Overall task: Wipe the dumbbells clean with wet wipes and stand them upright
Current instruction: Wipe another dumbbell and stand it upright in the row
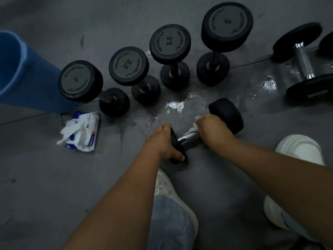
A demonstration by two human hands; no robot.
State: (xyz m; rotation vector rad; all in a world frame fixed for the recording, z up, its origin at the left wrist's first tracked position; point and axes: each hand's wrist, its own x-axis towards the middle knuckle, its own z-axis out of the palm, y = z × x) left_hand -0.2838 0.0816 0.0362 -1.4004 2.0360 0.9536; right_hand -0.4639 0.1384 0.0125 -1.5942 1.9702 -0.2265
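Note:
A black dumbbell (226,114) with a chrome handle lies on its side on the grey floor. My left hand (162,141) grips its near head. My right hand (212,129) is wrapped round the handle with a white wet wipe (195,126) bunched under the fingers. Behind it, several black dumbbells stand upright in a row, among them a 5 (79,81), a 2.5 (128,65) and another 2.5 (170,43). One more dumbbell (304,60) lies on its side at the far right.
A pack of wet wipes (81,130) with loose wipes on top lies on the floor at the left. A blue rolled mat (21,73) stands behind it. The floor is wet and shiny between the dumbbells. My white shoes (302,148) are close below my arms.

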